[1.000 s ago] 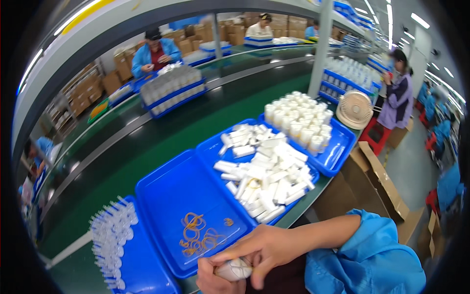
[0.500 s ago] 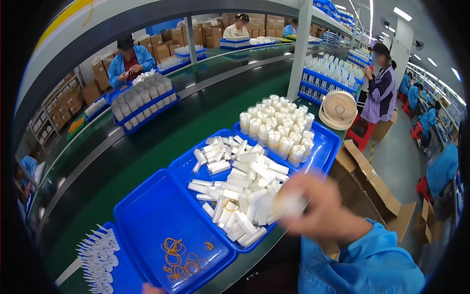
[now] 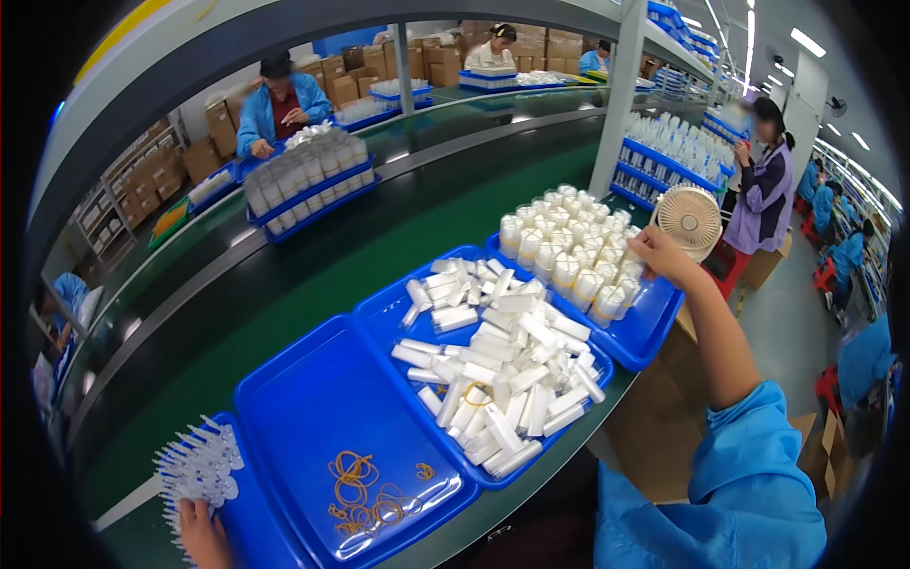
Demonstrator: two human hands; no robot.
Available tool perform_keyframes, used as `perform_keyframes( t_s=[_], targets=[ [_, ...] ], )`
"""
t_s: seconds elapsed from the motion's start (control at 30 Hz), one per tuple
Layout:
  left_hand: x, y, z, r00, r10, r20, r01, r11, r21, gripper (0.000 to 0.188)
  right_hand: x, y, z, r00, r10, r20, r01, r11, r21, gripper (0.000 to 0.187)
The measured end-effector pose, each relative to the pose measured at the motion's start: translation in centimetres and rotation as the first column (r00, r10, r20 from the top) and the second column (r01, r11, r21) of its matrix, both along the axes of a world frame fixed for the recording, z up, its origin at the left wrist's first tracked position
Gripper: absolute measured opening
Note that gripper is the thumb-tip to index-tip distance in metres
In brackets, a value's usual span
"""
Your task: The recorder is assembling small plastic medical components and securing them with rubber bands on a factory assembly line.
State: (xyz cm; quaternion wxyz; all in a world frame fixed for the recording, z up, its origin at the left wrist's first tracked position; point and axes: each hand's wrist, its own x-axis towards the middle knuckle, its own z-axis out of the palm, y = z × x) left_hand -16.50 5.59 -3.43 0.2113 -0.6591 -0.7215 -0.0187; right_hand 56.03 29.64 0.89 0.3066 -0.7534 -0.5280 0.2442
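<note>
My right hand (image 3: 662, 256) reaches to the right edge of a block of white bundles (image 3: 569, 248) standing upright in a blue tray. Its fingers are pinched on one bundle there, partly hidden by the hand. Some bundles show yellowish rubber bands around them. At lower left, my left hand (image 3: 202, 533) touches the near side of a cluster of clear plastic pieces with thin stems (image 3: 201, 460). Its thumb stands apart from the fingers, and I see nothing held between them. Between the hands, loose white pieces in clear sleeves (image 3: 493, 356) lie heaped in another blue tray.
A blue tray (image 3: 284, 398) holds several loose rubber bands (image 3: 365, 498). A beige fan (image 3: 688, 216) stands behind my right hand, beside a grey post (image 3: 621, 104). Across the green conveyor (image 3: 417, 209) a person works by stacked trays. Cardboard boxes lie at right.
My right hand has moved from above the loose heap, up and right to the upright bundles, carrying a white bundle. My left hand has come up to the clear plastic pieces. The view has shifted.
</note>
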Motion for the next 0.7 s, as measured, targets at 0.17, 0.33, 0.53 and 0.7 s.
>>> perform_keyframes(
  t_s=[0.17, 0.33, 0.53, 0.7],
  targets=[
    [0.7, 0.3, 0.2, 0.951, 0.083, 0.298, -0.098, 0.995, 0.035, 0.015, -3.8, -1.1, 2.1, 0.686, -0.072, 0.724, -0.210, 0.933, 0.292, 0.034],
    [2.6, -2.3, 4.3, 0.984, -0.068, 0.165, 0.016, 0.955, 0.297, 0.019, -16.4, 0.0, 2.8, 0.639, 0.524, 0.563, -0.747, 0.599, 0.289, 0.023],
    [11.9, -4.2, 8.1, 0.860, -0.199, 0.470, -0.007, 0.917, 0.400, 0.008, -25.8, 3.6, -0.8, 0.178, 0.662, 0.728, -0.736, 0.581, -0.348, 0.028],
    [17.7, -7.1, 3.0, 0.205, -0.362, 0.909, -0.206, 0.892, 0.402, 0.011, -28.3, 5.0, -2.4, 0.026, 0.750, 0.661, -0.699, 0.487, -0.524, 0.035]
  ],
)
